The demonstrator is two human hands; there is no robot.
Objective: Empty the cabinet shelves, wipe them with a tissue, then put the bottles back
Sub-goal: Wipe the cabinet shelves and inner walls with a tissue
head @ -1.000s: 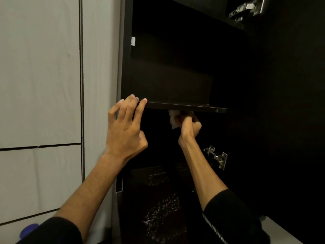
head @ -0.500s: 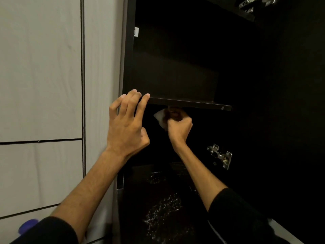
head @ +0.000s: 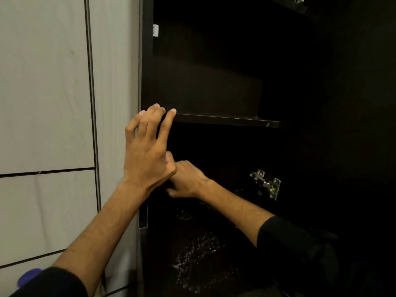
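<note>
No bottles show on the shelf [head: 225, 120]: our left hand [head: 147, 155] rests spread-fingered on its edge, our right hand [head: 186, 179] below it, grip hidden; we judge wiping underway, restocking left.

the dark cabinet shelf [head: 225, 120] sat horizontal; left hand [head: 147, 155] fingertips rested on its front left edge.

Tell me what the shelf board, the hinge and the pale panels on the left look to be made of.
Shelf: probably laminated board, dark matt brown; thin flat edge, no visible grain.
Hinge: metal, bright silvery finish; glints, screws visible.
Pale panels: wood-look laminate or veneer, matt light grey; faint grain streaks, dark seams between panels.
</note>
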